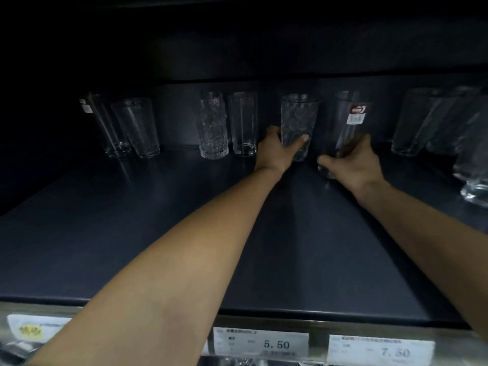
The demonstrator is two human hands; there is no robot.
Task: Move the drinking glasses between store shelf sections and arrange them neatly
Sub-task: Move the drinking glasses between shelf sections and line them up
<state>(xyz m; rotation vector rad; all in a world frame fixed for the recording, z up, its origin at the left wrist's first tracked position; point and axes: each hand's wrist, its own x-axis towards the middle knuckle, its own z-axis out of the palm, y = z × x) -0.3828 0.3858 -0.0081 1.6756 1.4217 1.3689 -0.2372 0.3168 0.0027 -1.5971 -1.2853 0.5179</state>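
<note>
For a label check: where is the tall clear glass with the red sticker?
Head view, right of centre: the right hand grips the tall clear glass with the red sticker, just right of the patterned clear glass in the left hand.

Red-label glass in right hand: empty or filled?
Empty. The red-label glass is see-through top to base, no liquid line showing; the right hand grips its lower part.

Head camera faces forward and down, close over the shelf (132, 220); upper part apparently unlit.

Dim dark shelf (132, 233), price-tag rail (318, 339)
</note>
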